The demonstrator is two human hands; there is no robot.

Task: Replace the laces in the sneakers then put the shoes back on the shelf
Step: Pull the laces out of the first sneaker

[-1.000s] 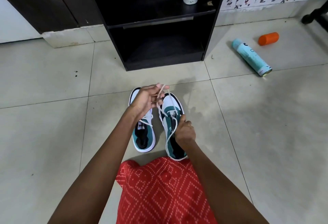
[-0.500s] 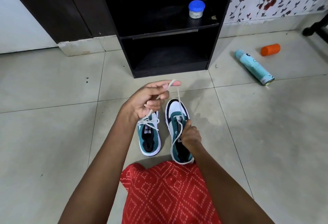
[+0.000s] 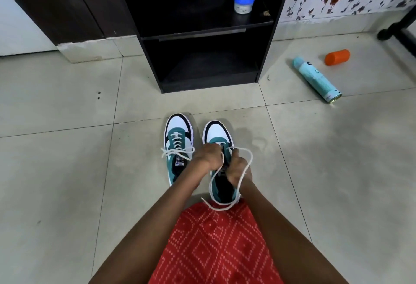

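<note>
Fingers [image 3: 212,150] of the left hand [image 3: 207,157] curl round the lace [image 3: 247,171] over the tongue of the right sneaker [image 3: 217,132]; the right hand [image 3: 239,168] seems to pinch it too, fingertips hidden. The laced left sneaker [image 3: 179,127] stands beside, on the floor [image 3: 90,171] before the shelf [image 3: 267,58]

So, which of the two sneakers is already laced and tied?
The left sneaker: it is laced through and tied in a bow. The right sneaker has a loose lace, held by the left hand and right hand.

Glossy floor tiles [image 3: 67,171]; matt dark wood shelf [image 3: 267,58]; cloth lace [image 3: 244,171].
</note>
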